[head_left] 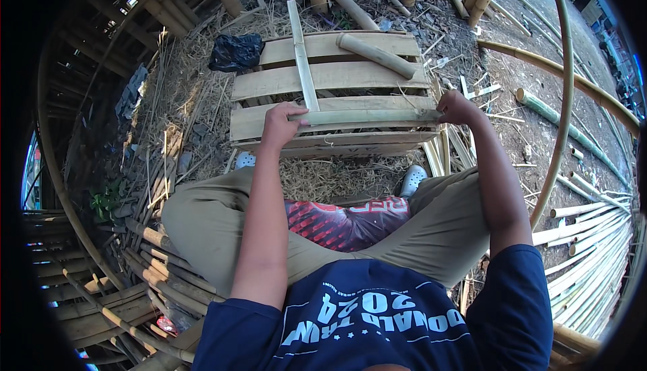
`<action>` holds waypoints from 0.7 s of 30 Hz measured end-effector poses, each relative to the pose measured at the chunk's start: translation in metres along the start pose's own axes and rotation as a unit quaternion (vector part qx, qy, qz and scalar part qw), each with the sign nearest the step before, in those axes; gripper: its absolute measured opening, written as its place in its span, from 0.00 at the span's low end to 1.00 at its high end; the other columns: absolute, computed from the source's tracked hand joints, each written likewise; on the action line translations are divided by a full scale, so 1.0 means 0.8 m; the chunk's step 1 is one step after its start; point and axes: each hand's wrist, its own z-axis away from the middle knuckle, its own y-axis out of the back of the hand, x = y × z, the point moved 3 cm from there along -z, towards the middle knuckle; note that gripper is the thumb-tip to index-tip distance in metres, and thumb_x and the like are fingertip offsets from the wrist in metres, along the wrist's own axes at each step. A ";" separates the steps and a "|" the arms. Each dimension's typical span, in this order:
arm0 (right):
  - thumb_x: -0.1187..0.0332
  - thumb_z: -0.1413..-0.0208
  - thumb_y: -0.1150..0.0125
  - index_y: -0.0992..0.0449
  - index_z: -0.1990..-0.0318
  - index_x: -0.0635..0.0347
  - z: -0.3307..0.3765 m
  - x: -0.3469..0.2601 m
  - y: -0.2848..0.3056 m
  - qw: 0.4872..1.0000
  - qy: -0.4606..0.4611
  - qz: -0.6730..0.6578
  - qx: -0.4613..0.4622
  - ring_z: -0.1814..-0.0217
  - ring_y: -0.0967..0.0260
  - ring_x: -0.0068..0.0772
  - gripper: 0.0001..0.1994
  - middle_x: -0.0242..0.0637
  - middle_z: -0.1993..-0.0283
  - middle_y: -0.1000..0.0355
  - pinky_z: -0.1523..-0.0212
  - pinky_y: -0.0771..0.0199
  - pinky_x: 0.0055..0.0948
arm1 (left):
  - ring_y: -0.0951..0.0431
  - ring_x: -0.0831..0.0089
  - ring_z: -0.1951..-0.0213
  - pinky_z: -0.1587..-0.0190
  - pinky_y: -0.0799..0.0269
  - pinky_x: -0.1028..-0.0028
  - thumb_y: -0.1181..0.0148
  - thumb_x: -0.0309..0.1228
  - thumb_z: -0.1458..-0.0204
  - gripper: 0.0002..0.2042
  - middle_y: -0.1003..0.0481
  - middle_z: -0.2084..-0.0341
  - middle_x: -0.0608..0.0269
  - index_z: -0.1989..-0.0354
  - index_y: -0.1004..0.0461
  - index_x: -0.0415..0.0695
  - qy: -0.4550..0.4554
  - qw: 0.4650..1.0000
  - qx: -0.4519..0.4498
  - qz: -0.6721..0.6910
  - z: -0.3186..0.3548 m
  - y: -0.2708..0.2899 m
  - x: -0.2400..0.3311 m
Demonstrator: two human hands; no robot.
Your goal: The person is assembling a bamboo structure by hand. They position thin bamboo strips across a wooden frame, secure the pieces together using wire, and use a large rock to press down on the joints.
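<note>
A pale green split bamboo strip (367, 117) lies crosswise over the near slats of a low wooden crate (266, 86). My left hand (282, 126) pinches its left end between thumb and fingers. At the right end my right hand (458, 108) is closed on the strip, its fingers curled in. A second bamboo strip (301, 51) runs away from me across the slats, its near end close to my left fingers. Toward the far right of the crate top rests a short, thick bamboo piece (375, 54).
A black plastic bag (236, 53) sits at the crate's far left corner. Split bamboo strips (593, 250) are heaped at the right, near a green bamboo pole (566, 125). An upright curved pole (565, 88) rises beyond my right arm. Straw and scraps cover the ground.
</note>
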 end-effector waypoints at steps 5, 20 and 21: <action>0.61 0.53 0.22 0.16 0.67 0.62 -0.011 -0.005 0.001 0.995 0.012 0.077 -0.057 0.71 0.24 0.47 0.13 0.48 0.76 0.26 0.67 0.24 0.41 | 0.16 0.60 0.55 0.49 0.22 0.68 0.22 0.22 0.60 0.19 0.16 0.61 0.58 0.56 0.13 0.45 0.006 0.999 -0.016 -0.047 -0.001 0.003 -0.004; 0.65 0.40 0.35 0.13 0.56 0.60 -0.004 -0.014 0.037 0.994 -0.089 0.032 -0.049 0.50 0.21 0.51 0.11 0.50 0.55 0.18 0.45 0.22 0.44 | 0.20 0.73 0.69 0.61 0.23 0.69 0.24 0.34 0.49 0.11 0.16 0.70 0.57 0.61 0.14 0.42 0.073 0.996 -0.033 -0.031 -0.009 0.013 0.018; 0.66 0.40 0.35 0.13 0.56 0.60 -0.010 -0.008 0.029 0.993 -0.090 0.035 -0.073 0.52 0.20 0.52 0.11 0.50 0.56 0.18 0.46 0.22 0.44 | 0.23 0.77 0.72 0.63 0.25 0.71 0.24 0.34 0.49 0.12 0.15 0.71 0.60 0.61 0.14 0.41 0.103 0.993 -0.041 -0.042 -0.007 0.010 0.017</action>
